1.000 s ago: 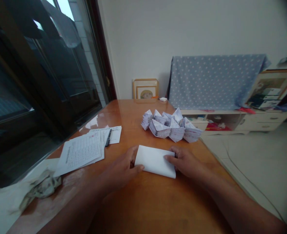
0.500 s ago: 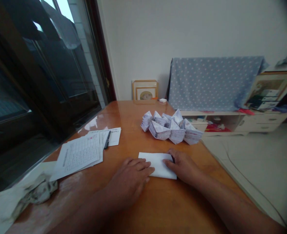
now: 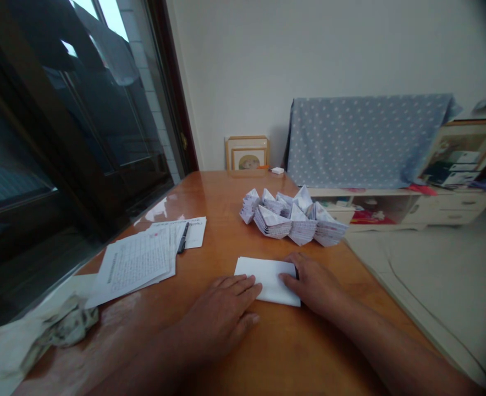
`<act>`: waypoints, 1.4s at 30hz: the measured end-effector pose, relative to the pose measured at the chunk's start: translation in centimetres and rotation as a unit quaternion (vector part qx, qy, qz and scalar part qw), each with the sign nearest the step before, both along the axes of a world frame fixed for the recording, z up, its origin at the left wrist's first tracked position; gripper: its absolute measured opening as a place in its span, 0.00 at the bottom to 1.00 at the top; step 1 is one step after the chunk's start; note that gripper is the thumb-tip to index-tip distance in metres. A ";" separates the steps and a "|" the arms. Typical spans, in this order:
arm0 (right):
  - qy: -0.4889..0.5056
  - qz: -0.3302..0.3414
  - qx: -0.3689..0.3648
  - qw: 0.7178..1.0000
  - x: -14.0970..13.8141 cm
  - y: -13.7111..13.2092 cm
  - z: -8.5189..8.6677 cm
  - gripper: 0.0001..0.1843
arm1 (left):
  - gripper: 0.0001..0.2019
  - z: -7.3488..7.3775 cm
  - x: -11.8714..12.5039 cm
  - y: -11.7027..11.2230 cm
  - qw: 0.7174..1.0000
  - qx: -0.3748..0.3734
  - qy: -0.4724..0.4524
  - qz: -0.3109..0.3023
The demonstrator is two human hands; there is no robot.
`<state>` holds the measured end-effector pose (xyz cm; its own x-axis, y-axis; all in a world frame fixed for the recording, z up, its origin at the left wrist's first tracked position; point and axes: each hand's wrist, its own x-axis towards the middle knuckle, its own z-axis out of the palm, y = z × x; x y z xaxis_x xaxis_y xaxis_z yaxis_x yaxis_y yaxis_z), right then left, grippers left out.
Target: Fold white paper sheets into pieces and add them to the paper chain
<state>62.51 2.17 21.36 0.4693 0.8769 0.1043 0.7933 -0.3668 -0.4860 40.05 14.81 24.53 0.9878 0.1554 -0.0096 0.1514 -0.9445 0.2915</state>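
A folded sheet of white paper (image 3: 268, 275) lies flat on the wooden table in front of me. My left hand (image 3: 228, 308) rests on its left part with fingers stretched out flat and the thumb apart. At the right end, my right hand (image 3: 309, 283) grips the paper, thumb on top and index finger bent round the far right corner; its other fingers are mostly hidden. Beyond the sheet stands a cluster of pointed folded-paper pieces (image 3: 292, 217), stacked in several rows and made from printed paper.
Printed sheets (image 3: 131, 267) lie at the left with a black pen (image 3: 182, 238) on top. A crumpled cloth (image 3: 72, 324) sits near the left edge. The wooden table (image 3: 222, 203) ends at the right above the floor. Framed pictures (image 3: 248, 154) lean at the far end.
My left thumb has spread away from the fingers toward me. The right hand still grips the paper's end, and the sheet has barely shifted.
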 end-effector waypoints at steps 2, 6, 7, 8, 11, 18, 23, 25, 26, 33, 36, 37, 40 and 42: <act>0.000 -0.004 -0.004 1.000 0.0 0.0 0.1 0.15 | 0.26 0.2 -0.1 -0.1 1.000 0.000 0.008 0.003; 0.002 0.000 -0.009 1.000 0.0 0.2 0.2 0.17 | 0.27 0.4 -0.2 -0.4 1.000 -0.001 0.008 0.001; 0.002 0.001 -0.011 1.000 0.0 0.2 0.2 0.17 | 0.27 0.5 -0.2 -0.4 1.000 0.000 0.008 -0.001; 0.001 0.002 -0.014 1.000 0.0 0.2 0.2 0.17 | 0.27 0.7 -0.2 -0.5 1.000 0.001 0.009 -0.003; -0.001 0.009 -0.026 1.000 -0.1 0.0 0.5 0.16 | 0.26 1.5 -0.2 -1.0 1.000 0.009 0.019 -0.010; 0.009 0.069 -0.061 0.996 -0.5 -1.0 1.4 0.13 | 0.17 2.6 -0.5 -2.8 0.999 0.036 0.024 -0.014; 0.003 0.049 -0.065 0.997 -0.8 -0.9 1.6 0.14 | 0.13 0.5 -0.2 -2.9 1.000 0.018 -0.014 -0.008; 0.005 0.046 -0.069 0.997 -1.0 -0.9 1.8 0.14 | 0.12 -0.4 0.1 -2.8 1.000 0.013 -0.027 -0.004; 0.006 0.045 -0.071 0.996 -1.0 -0.9 1.9 0.14 | 0.12 -0.7 0.2 -2.8 0.999 0.011 -0.030 -0.002; 0.017 0.040 -0.066 0.997 -1.2 -1.1 1.9 0.14 | 0.13 -1.4 0.4 -2.8 1.000 0.001 -0.022 0.005; 0.020 0.024 -0.078 0.996 -1.1 -1.1 1.7 0.16 | 0.13 -1.3 0.4 -2.8 1.000 -0.005 -0.022 0.006; 0.021 0.022 -0.082 0.996 -1.1 -1.1 1.7 0.16 | 0.13 -1.4 0.4 -2.8 1.000 -0.008 -0.023 0.009; 0.018 0.019 -0.088 0.996 -1.1 -1.1 1.6 0.16 | 0.13 -1.5 0.4 -2.7 0.999 -0.017 -0.028 0.020; 0.015 0.017 -0.091 0.996 -1.2 -1.1 1.7 0.15 | 0.14 -1.6 0.4 -2.6 0.999 -0.018 -0.032 0.019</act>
